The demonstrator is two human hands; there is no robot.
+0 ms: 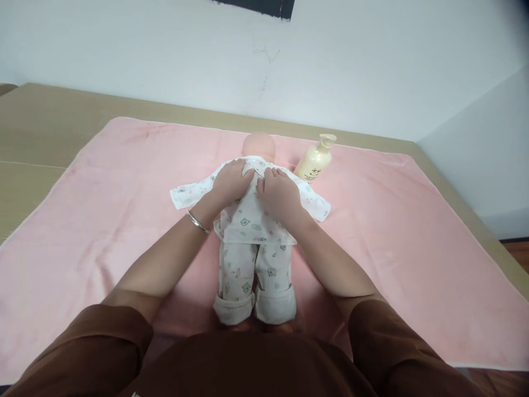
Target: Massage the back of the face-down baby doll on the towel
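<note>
A baby doll (259,145) lies with its head away from me, dressed in a white baby shirt (256,226) and matching trousers (273,270), both with small animal prints. The trouser cuffs are folded up. At the shirt's collar, my left hand (232,181) has its fingers bent onto the cloth on the left side. My right hand (279,190) is closed on the cloth just across the front, close beside the left. The fingertips are partly hidden in the fabric. Both shirt sleeves stretch out sideways, flat on the blanket.
The doll rests on a pink blanket (384,237) spread over a wooden table (53,121). A cream pump bottle (316,160) lies tilted to the right of the doll's head. Behind the table stands a white wall (165,55) with a dark patch high up.
</note>
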